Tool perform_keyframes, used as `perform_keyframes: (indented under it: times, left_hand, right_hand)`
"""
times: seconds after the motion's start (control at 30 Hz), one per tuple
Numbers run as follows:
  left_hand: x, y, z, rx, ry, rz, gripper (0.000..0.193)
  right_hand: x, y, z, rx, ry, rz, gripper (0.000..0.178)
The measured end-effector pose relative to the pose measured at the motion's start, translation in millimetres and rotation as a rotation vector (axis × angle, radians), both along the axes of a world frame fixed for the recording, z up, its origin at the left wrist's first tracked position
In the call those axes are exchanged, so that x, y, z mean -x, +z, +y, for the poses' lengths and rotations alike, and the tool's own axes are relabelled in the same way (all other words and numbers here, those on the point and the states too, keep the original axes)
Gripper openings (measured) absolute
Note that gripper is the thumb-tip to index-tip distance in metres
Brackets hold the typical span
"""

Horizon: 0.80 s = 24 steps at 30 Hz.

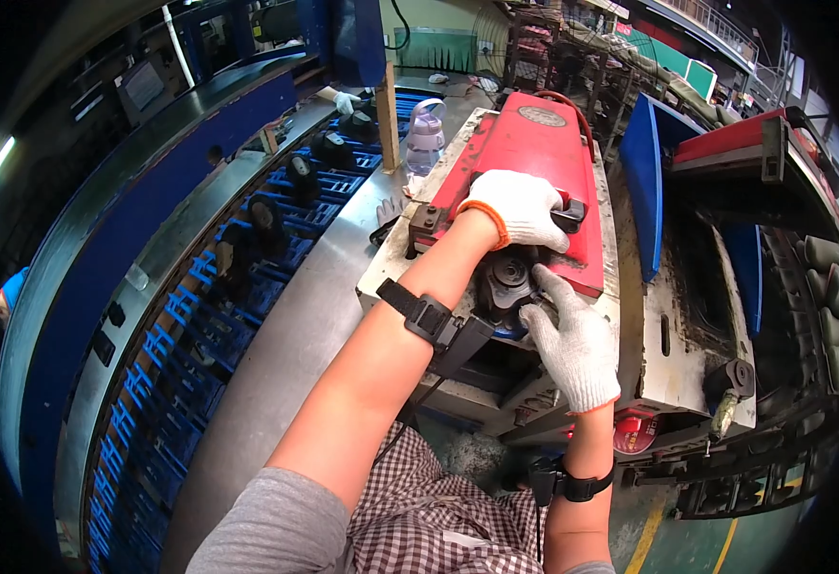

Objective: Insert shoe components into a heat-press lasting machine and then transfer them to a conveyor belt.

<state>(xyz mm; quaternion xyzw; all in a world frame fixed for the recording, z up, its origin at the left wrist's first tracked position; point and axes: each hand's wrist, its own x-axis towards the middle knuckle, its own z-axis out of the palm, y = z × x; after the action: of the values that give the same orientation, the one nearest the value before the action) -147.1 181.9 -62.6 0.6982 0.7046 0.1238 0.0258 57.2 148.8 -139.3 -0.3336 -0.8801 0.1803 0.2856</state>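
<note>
My left hand (520,206), in a white knit glove with an orange cuff, lies over the red machine cover (544,134). Its fingers curl round a black part with a bit of red (569,214); the palm side is hidden. Just below, a dark round ringed part (508,275) sits at the machine's front end. My right hand (577,349), gloved the same way, is at the right side of that round part. Its index finger and thumb are apart, with their tips at the part's edge. Black strapped devices (429,320) are on both forearms.
Left of the machine runs a metal ledge (276,383) beside a blue rack (180,325) bearing dark parts. A clear and lilac water bottle (426,139) stands behind a grey glove (388,210). To the right are a blue panel (641,182) and another machine (697,335).
</note>
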Motion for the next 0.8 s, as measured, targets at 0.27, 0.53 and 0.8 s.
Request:
perform_keyframes:
  times: [0.27, 0.53, 0.8]
  left_hand:
    - [0, -2, 1, -0.034, -0.011, -0.016, 0.059]
    - [-1, 2, -3, -0.013, -0.003, -0.013, 0.058]
    - [0, -2, -1, -0.045, -0.006, -0.002, 0.06]
  right_hand:
    - [0, -13, 8, -0.135, 0.0, 0.048, 0.053]
    - [0, -11, 6, -0.11, -0.003, 0.043, 0.054]
    - [0, -2, 1, -0.039, -0.007, 0.026, 0.053]
